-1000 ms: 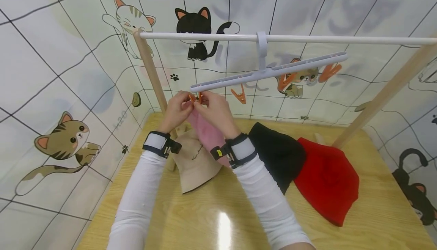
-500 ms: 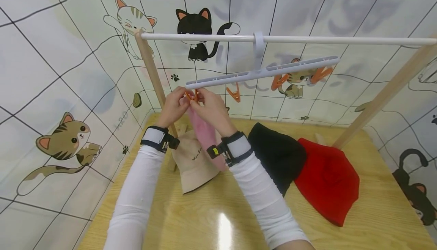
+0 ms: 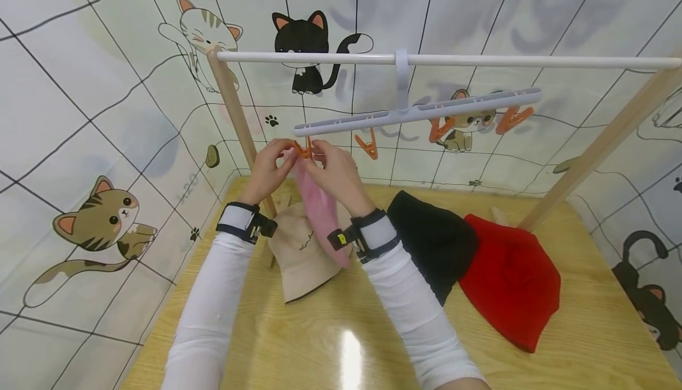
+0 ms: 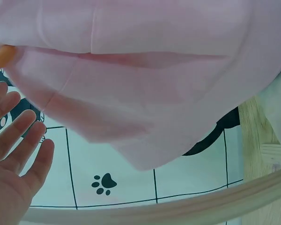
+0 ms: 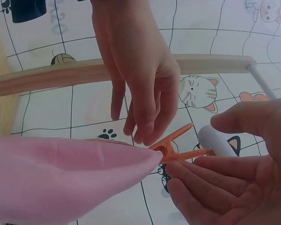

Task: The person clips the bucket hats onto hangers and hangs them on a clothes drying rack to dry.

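A pink cloth hat (image 3: 318,209) hangs by its edge from an orange clip (image 3: 303,151) at the left end of a pale hanger (image 3: 367,121). The clip's jaws bite the hat's edge in the right wrist view. My left hand (image 3: 268,172) is just left of the clip, its fingers loose and apart from it; the left wrist view shows them spread beside the pink cloth (image 4: 145,98). At the clip's other side is my right hand (image 3: 341,178). Its fingertips (image 5: 175,169) lie against or very close to the clip's lower arm, with the thumb well apart.
The hanger hooks over a white rod (image 3: 506,61) on wooden posts (image 3: 234,106). Several orange clips (image 3: 367,146) hang along it. On the wooden table (image 3: 298,342) lie a beige hat (image 3: 306,257), a black hat (image 3: 434,239) and a red hat (image 3: 514,283). A cat-patterned wall stands behind.
The fingers have loosened from the clip and the left hand has drawn slightly left. The hanger has swung a little, and the pink hat now hangs straighter below the clip.
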`<state>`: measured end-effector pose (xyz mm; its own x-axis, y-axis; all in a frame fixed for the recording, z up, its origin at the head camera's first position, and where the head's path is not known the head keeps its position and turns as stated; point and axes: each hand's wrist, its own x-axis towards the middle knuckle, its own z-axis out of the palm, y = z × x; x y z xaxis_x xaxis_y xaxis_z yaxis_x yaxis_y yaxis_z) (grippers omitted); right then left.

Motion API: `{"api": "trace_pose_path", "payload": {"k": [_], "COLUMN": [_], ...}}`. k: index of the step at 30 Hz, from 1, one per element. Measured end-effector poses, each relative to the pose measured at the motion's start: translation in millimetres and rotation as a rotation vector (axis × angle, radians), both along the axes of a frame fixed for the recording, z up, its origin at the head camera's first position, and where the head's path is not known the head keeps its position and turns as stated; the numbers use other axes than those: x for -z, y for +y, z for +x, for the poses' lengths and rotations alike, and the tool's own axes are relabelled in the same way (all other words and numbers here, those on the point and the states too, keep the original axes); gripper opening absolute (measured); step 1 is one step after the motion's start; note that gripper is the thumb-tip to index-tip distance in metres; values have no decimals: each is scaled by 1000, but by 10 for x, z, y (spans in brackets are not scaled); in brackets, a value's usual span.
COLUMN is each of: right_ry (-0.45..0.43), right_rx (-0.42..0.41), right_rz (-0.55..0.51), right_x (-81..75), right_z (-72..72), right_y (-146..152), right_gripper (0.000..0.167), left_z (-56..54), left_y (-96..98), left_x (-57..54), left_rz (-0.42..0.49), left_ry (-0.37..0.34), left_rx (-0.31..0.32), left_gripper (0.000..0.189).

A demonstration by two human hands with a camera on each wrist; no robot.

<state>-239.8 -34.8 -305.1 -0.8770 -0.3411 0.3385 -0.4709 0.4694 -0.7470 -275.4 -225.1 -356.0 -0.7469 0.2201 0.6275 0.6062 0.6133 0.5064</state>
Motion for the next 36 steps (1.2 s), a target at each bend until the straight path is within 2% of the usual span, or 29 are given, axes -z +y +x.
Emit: {"api": "trace_pose_path", "payload": {"k": [6,10,18,26,31,36], "right_ry": [-11,-16,9,-21,-38,-14], "right_rx": [-10,-9,-31,-3,-9,-22], "right_rz": [-26,-31,-85,-49,-91,-137], "right_x": [67,103,175,306,382,438], "right_z": [40,91,201,293,330,346], "right_y": [103,168,311,417,478,539], "right_gripper": [43,41,38,34,32,27], "left_z": [61,128,303,430,477,515], "left_y": [-39,-90,-192,-302,-401,-509], "left_x": [35,83,244,491,650,808], "left_rz": [-6,-9,-32,-15,-20,-40], "left_ry": [-18,-43,-108,-208,-203,-275], "left_rx": [-10,6,21,12,11,-7], "left_gripper": [23,21,11,11,9,9]}}
